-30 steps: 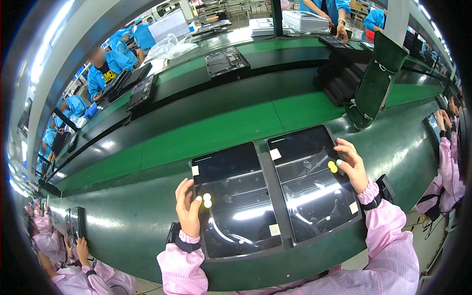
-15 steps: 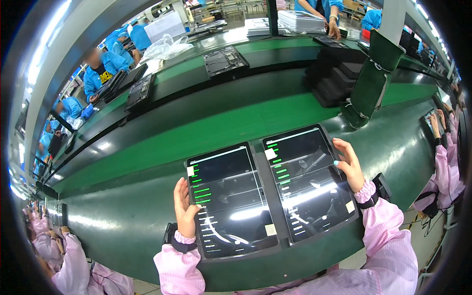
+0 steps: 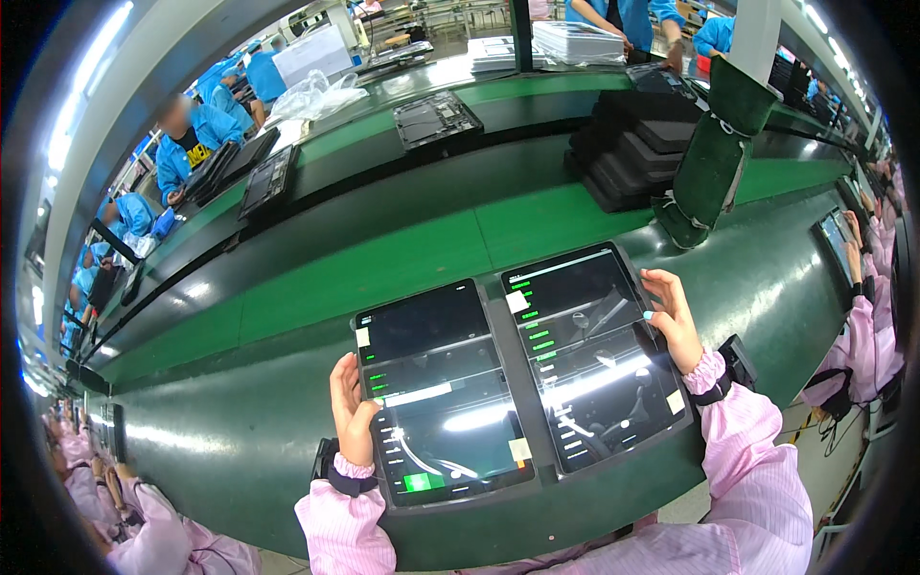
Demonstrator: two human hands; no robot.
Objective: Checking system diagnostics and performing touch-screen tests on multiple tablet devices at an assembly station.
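Observation:
Two dark tablets lie side by side on the green bench, screens lit, each with small pale stickers on its glass. My left hand [image 3: 356,406] rests at the outer edge of the left tablet [image 3: 441,393], thumb over the rim of its screen, fingers stretched along its side. This screen shows a few green lines, a white bar and a green block near its bottom. At the outer edge of the right tablet [image 3: 594,355], my right hand [image 3: 675,321] has its thumb at the screen's border and its fingers apart. A list of green and white lines is on that screen.
Beyond the green belt [image 3: 402,254] stands a stack of black trays [image 3: 632,153], beside a green upright sleeve [image 3: 717,158]. An opened device [image 3: 436,120] lies on the far line. Co-workers in blue sit opposite; others in pink are at both sides.
The left tablet's screen has changed: fewer green lines, with a white bar and a green block now showing. My hands stay at the tablets' edges; the view has shifted slightly.

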